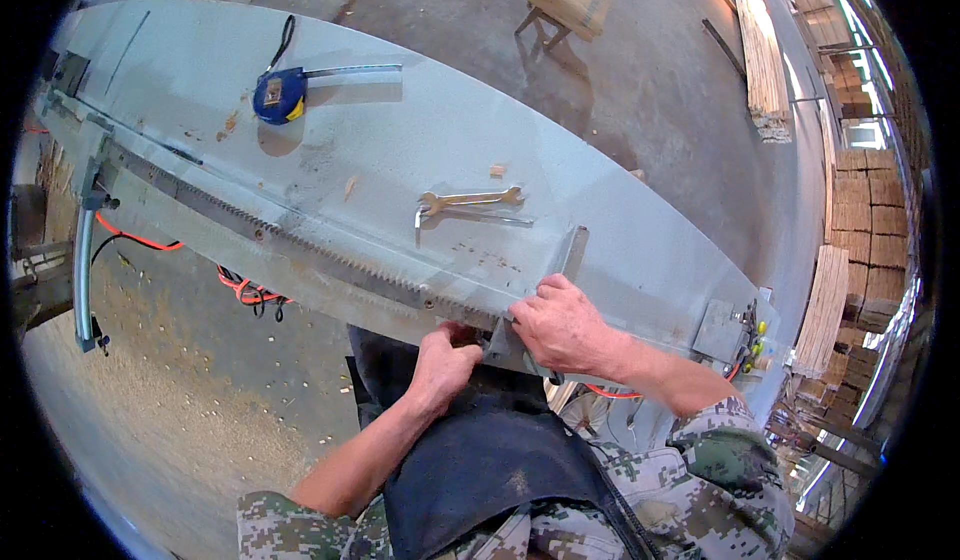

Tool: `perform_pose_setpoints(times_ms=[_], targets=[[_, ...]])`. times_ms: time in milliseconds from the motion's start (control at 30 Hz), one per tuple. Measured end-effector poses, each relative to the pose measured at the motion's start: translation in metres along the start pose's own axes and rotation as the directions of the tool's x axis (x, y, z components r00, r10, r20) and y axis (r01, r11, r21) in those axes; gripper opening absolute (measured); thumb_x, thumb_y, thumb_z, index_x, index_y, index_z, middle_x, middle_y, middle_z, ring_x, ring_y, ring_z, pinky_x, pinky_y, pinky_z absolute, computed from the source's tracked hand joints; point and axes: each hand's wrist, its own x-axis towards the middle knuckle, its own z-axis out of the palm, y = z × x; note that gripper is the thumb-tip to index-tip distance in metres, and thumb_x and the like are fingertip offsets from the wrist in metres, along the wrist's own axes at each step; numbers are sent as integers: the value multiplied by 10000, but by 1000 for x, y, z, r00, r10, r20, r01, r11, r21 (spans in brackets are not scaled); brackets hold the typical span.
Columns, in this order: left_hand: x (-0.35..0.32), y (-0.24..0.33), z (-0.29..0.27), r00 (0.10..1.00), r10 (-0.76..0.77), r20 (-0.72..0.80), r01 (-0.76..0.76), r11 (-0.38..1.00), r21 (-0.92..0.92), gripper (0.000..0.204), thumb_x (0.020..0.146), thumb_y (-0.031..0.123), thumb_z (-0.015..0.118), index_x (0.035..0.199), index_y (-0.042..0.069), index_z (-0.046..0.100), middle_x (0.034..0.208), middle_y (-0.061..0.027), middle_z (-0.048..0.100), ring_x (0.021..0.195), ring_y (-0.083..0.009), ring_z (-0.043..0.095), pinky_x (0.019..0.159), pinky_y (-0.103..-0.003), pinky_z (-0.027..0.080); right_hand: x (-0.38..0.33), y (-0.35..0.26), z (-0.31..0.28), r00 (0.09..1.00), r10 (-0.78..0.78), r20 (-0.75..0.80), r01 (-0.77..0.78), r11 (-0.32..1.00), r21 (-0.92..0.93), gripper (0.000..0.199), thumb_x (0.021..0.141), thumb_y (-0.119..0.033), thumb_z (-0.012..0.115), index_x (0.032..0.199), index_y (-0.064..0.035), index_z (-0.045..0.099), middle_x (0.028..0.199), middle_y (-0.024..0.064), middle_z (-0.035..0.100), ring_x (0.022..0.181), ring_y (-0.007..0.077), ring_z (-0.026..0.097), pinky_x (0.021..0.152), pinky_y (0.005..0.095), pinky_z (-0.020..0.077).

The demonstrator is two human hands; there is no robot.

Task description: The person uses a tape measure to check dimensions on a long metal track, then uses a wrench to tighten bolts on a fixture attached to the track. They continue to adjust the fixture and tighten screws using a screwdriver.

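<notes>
Clasping a metal bracket (506,340) at its left, right hand (562,328) faces left hand (440,368), whose hold is unclear

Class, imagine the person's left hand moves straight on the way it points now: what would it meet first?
Probably the toothed rail on the table's near edge, just ahead of the left hand. Depth is unclear, so it might pass beneath instead.

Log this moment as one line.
left hand: near edge of rack, grip unclear | right hand: curled at bracket | table: tape (blade out), wrench, hex key
</notes>
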Motion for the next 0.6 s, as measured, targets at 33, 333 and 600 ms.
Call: perform_pose_setpoints(times_ms=[33, 333, 600], targets=[[1, -5, 1, 1000, -6, 15, 8, 995, -97, 373, 763, -4, 644, 1123, -99, 625, 1070, -135, 680, 968, -226, 621, 935, -337, 473, -2, -1, 1, 1000, -14, -13, 14, 1000, -5, 158, 844, -195, 680, 815, -65, 596, 715, 113, 637, 768, 305, 638, 852, 414, 453], [-18, -8, -6, 982, -70, 175, 153, 839, -523, 598, 783, -6, 662, 1339, -63, 448, 1361, -185, 501, 1188, -233, 541, 1031, -353, 428, -2, -12, 1, 999, -2, -51, 3, 999, 32, 152, 797, -161, 704, 795, -62, 588, 684, 102, 619, 725, 288, 630, 824, 400, 457], [-19, 1, 7, 999, -13, 36, 30, 849, -527, 602, 779, 91, 837, 1272, -66, 530, 1168, -115, 636, 1043, -178, 612, 939, -309, 492, 4, -8, -1, 997, -6, -82, 11, 999, 53, 161, 789, -156, 707, 780, -65, 573, 670, 98, 610, 684, 291, 610, 789, 403, 455]])
